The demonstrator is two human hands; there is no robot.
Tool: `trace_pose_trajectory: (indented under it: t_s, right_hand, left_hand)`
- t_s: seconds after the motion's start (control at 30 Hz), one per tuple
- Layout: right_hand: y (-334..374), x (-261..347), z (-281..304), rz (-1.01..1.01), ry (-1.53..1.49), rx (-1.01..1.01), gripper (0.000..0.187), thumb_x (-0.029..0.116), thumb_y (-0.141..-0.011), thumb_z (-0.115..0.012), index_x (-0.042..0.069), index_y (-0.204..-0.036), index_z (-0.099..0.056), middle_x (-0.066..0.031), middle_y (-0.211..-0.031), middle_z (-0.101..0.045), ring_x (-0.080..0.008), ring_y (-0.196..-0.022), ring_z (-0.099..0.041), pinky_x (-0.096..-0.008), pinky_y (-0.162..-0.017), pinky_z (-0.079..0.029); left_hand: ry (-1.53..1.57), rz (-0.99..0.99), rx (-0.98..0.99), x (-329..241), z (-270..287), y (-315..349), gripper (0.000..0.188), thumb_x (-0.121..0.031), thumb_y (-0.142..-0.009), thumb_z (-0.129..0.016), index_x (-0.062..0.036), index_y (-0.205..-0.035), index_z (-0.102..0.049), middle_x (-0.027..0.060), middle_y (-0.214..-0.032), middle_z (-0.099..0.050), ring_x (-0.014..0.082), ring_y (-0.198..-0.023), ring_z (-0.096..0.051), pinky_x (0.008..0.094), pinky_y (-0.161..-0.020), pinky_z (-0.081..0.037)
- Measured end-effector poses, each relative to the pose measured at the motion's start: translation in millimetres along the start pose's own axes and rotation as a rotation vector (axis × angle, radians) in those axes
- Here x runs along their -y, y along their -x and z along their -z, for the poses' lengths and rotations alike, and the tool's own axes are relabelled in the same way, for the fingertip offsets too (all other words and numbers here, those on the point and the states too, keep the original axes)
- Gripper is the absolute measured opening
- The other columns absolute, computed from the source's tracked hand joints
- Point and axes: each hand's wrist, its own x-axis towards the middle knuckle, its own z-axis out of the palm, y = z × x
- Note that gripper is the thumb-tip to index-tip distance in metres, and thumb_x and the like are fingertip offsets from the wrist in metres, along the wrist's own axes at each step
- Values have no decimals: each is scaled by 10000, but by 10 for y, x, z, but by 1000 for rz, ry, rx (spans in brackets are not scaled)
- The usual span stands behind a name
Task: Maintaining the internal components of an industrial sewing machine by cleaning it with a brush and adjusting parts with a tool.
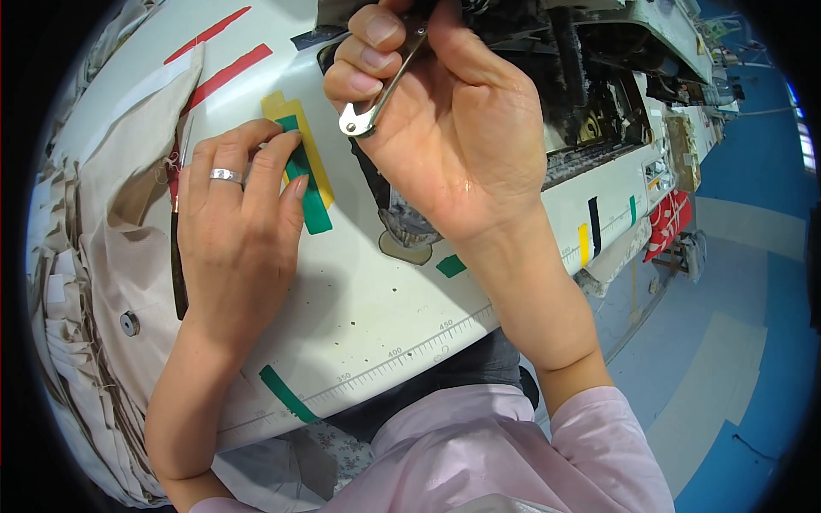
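My left hand [235, 209], with a ring on one finger, rests on the white table. Its fingers are loosely bent and apart, the tips on or just beside a green tape strip [316, 208] laid over yellow tape. I see nothing held in it. My right hand [457, 128] is raised, palm toward me, in front of the sewing machine [616, 51]. Its curled fingers close around a slim silver metal tool [357, 122] with a rounded, riveted end; the tool's upper part is hidden by the fingers and thumb.
Beige fabric [128, 214] is heaped along the left, with a small metal bobbin [129, 322] on it. A long dark tool [180, 256] lies beside my left wrist. The opened machine bed [590, 128] shows dark, linty parts. A printed ruler [393, 355] follows the table's front edge.
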Motion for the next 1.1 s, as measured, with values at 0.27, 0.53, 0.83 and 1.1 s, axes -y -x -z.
trace_pose_trajectory:
  t_s: [0.27, 0.53, 0.83, 1.1]
  right_hand:
    - [-29, 1, 7, 41, 184, -59, 223, 163, -1060, -432, -13, -1123, -554, -105, -881, -485, -204, -802, -437, -337, -786, -376]
    - [-24, 47, 39, 17, 166, -62, 170, 129, -1041, -479, -2, -1064, -585, -93, -840, -496, -201, -791, -446, -332, -765, -375]
    - [-88, -123, 7, 191, 328, -195, 126, 119, -1049, -489, 40, -1027, -586, -78, -868, -530, -189, -803, -460, -330, -766, -388]
    - [-74, -129, 17, 263, 437, -250, 133, 133, -1061, -485, 64, -1006, -584, -64, -897, -560, -178, -822, -481, -335, -767, -403]
  left_hand:
    - [-7, -5, -1, 1, 1, 6, 347, -34, -786, -720, -12, -1129, -664, 112, -1139, -628, 308, -1033, -580, 410, -910, -476]
    - [-4, -7, -1, 0, 4, 1, 348, -40, -790, -718, -8, -1132, -660, 111, -1139, -624, 307, -1029, -578, 407, -909, -473]
    - [-7, -4, 5, 21, 6, 11, 351, -44, -790, -715, -13, -1135, -658, 111, -1142, -619, 308, -1030, -576, 406, -910, -473]
    - [7, 3, -2, 3, -2, 10, 360, -43, -785, -719, -18, -1139, -655, 104, -1144, -618, 304, -1041, -576, 411, -912, -468]
